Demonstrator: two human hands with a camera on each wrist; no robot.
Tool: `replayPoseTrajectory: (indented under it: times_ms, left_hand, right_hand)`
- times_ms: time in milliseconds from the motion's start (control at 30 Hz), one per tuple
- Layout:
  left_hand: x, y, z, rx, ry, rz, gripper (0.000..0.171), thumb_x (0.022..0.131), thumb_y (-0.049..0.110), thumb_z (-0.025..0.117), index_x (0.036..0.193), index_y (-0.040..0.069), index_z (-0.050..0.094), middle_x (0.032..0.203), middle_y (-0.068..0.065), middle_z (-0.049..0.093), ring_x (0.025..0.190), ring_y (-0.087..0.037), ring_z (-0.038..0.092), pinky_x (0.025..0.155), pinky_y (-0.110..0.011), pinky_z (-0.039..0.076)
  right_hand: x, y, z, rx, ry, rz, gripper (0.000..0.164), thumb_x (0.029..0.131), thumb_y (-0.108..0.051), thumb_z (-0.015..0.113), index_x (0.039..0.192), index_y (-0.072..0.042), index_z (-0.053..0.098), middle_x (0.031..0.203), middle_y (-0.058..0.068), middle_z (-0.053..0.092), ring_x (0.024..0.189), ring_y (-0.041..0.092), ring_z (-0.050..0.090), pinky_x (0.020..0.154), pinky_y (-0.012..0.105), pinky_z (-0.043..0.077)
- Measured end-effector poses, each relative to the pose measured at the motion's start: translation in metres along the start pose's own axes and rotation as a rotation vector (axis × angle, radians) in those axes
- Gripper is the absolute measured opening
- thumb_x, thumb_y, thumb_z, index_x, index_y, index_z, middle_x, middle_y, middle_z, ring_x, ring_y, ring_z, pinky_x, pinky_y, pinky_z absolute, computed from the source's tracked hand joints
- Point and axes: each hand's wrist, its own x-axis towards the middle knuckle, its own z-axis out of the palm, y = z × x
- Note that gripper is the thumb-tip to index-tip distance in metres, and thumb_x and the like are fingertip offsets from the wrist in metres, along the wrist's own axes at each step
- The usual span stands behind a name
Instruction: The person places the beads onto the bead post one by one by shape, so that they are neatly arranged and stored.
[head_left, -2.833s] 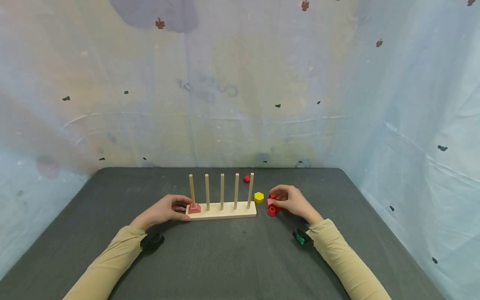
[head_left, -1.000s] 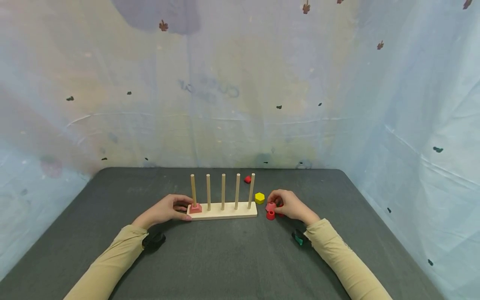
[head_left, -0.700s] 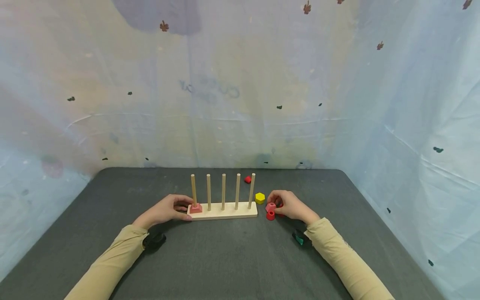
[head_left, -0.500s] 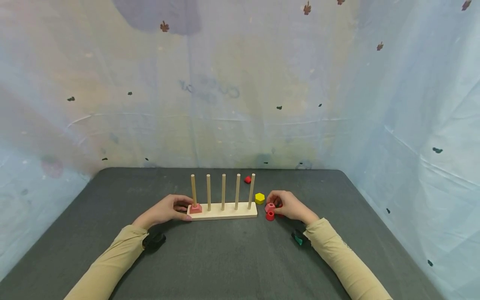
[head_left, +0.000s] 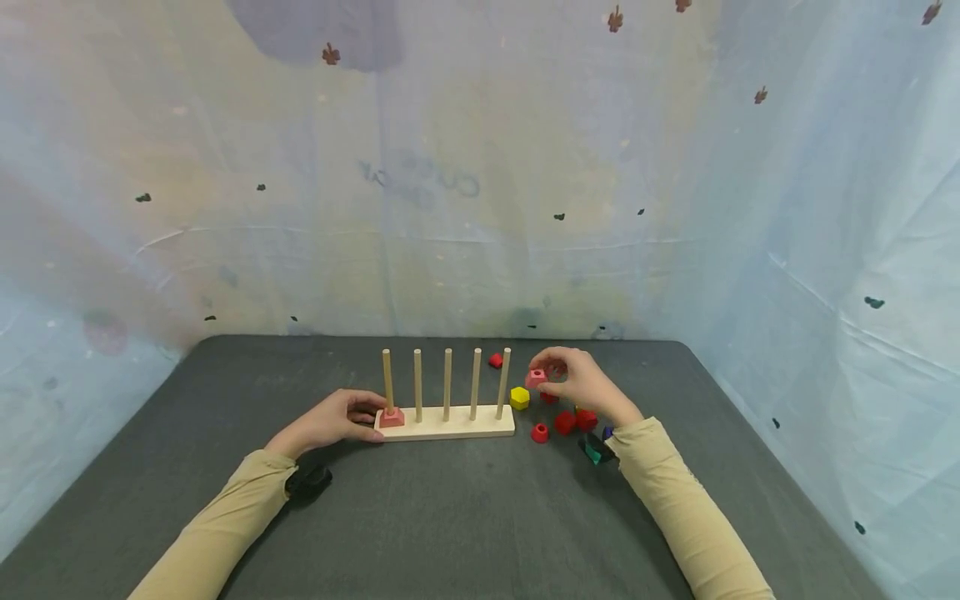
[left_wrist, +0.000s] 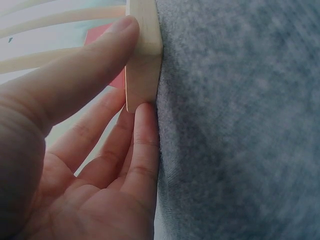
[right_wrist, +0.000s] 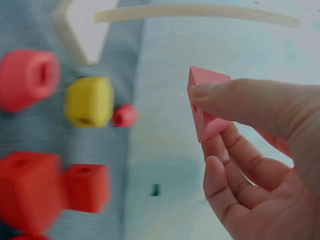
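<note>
My left hand (head_left: 337, 419) grips the left end of a wooden peg stand (head_left: 465, 423), thumb along the front and fingers at its end and behind. Several bare pegs rise from the stand; the leftmost one carries a pink block (head_left: 391, 420) at its foot. To the right of the stand, my right hand (head_left: 585, 383) pinches another pink block (head_left: 536, 379) between thumb and fingers, above the table. A hole shows in its upper face. In the right wrist view this pink block (right_wrist: 212, 127) has sloping sides, and the thumb covers part of it.
Right of the stand lie a yellow hexagonal block (head_left: 520, 398), a small red ring-shaped block (head_left: 540, 432) and several red blocks (head_left: 566, 423), some partly hidden by the right arm. One red block (head_left: 496, 360) lies farther back. A patterned sheet (head_left: 450, 167) hangs behind the dark table (head_left: 450, 517).
My right hand has lifted the pink block off the pile and moved it away from me, uncovering red blocks beneath. The left hand stays at the stand's end.
</note>
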Motion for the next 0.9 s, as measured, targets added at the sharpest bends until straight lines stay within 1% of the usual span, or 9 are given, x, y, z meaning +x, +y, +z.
replayPoseTrajectory:
  times_ms: [67, 167, 233, 367, 467, 567, 667, 800, 900]
  left_hand:
    - [0.0, 0.0, 0.001, 0.006, -0.002, 0.001, 0.062, 0.079, 0.023, 0.08, 0.13, -0.002, 0.054, 0.127, -0.019, 0.056, 0.114, -0.034, 0.056, 0.092, -0.042, 0.052]
    - [0.001, 0.0, 0.001, 0.018, 0.004, -0.01, 0.062, 0.079, 0.024, 0.08, 0.13, -0.001, 0.055, 0.126, -0.018, 0.057, 0.113, -0.033, 0.057, 0.092, -0.041, 0.052]
    - [0.001, 0.0, 0.001, 0.03, 0.003, -0.005, 0.063, 0.079, 0.024, 0.08, 0.13, -0.002, 0.055, 0.126, -0.019, 0.056, 0.112, -0.033, 0.057, 0.091, -0.041, 0.053]
    - [0.001, 0.001, 0.0, 0.018, 0.004, -0.012, 0.063, 0.078, 0.023, 0.08, 0.13, -0.003, 0.054, 0.127, -0.02, 0.056, 0.111, -0.032, 0.057, 0.091, -0.04, 0.053]
    - [0.002, 0.001, -0.001, 0.008, 0.002, -0.014, 0.064, 0.079, 0.023, 0.08, 0.131, -0.003, 0.054, 0.128, -0.02, 0.055, 0.113, -0.032, 0.056, 0.092, -0.04, 0.052]
    - [0.001, 0.002, -0.001, 0.021, -0.001, -0.01, 0.064, 0.079, 0.024, 0.08, 0.131, -0.003, 0.054, 0.128, -0.02, 0.054, 0.113, -0.032, 0.056, 0.093, -0.04, 0.052]
    - [0.002, 0.002, -0.001, 0.039, -0.006, 0.012, 0.063, 0.08, 0.024, 0.079, 0.13, -0.005, 0.053, 0.128, -0.021, 0.055, 0.112, -0.032, 0.056, 0.093, -0.04, 0.052]
    - [0.002, 0.002, -0.001, 0.028, -0.005, 0.007, 0.063, 0.08, 0.023, 0.079, 0.13, -0.004, 0.054, 0.128, -0.02, 0.054, 0.113, -0.031, 0.055, 0.094, -0.04, 0.052]
    - [0.001, 0.001, -0.001, 0.011, -0.004, -0.007, 0.063, 0.079, 0.023, 0.08, 0.131, -0.004, 0.054, 0.129, -0.02, 0.054, 0.114, -0.032, 0.055, 0.095, -0.04, 0.051]
  right_hand:
    - [0.004, -0.006, -0.007, 0.012, 0.021, -0.016, 0.028, 0.083, -0.005, 0.075, 0.109, -0.01, 0.067, 0.101, 0.0, 0.064, 0.089, 0.025, 0.059, 0.079, 0.042, 0.055]
    - [0.011, -0.015, -0.019, 0.012, 0.045, -0.039, 0.028, 0.083, -0.006, 0.075, 0.11, -0.011, 0.067, 0.1, 0.0, 0.064, 0.087, 0.022, 0.059, 0.077, 0.039, 0.054]
    - [0.016, -0.023, -0.027, 0.01, 0.057, -0.059, 0.028, 0.083, -0.006, 0.075, 0.11, -0.011, 0.067, 0.1, -0.001, 0.064, 0.087, 0.02, 0.058, 0.077, 0.037, 0.054]
    - [0.027, -0.04, -0.041, 0.014, 0.091, -0.118, 0.028, 0.083, -0.005, 0.075, 0.11, -0.009, 0.067, 0.101, 0.0, 0.064, 0.088, 0.018, 0.058, 0.08, 0.036, 0.053]
    - [0.036, -0.053, -0.047, 0.02, 0.116, -0.168, 0.028, 0.083, -0.005, 0.075, 0.11, -0.008, 0.068, 0.101, 0.0, 0.064, 0.089, 0.017, 0.057, 0.081, 0.035, 0.053]
    - [0.044, -0.066, -0.048, 0.022, 0.126, -0.212, 0.028, 0.083, -0.006, 0.075, 0.11, -0.008, 0.068, 0.102, -0.001, 0.065, 0.09, 0.016, 0.057, 0.082, 0.034, 0.052]
    - [0.051, -0.078, -0.046, 0.028, 0.128, -0.247, 0.027, 0.084, -0.007, 0.075, 0.11, -0.009, 0.068, 0.104, -0.001, 0.065, 0.09, 0.016, 0.058, 0.082, 0.032, 0.052]
    - [0.06, -0.092, -0.041, 0.068, 0.128, -0.289, 0.027, 0.084, -0.007, 0.075, 0.11, -0.008, 0.068, 0.104, -0.001, 0.065, 0.089, 0.016, 0.058, 0.081, 0.031, 0.053]
    - [0.068, -0.102, -0.032, 0.108, 0.119, -0.312, 0.027, 0.084, -0.007, 0.075, 0.11, -0.007, 0.068, 0.104, 0.0, 0.065, 0.088, 0.014, 0.058, 0.08, 0.031, 0.053]
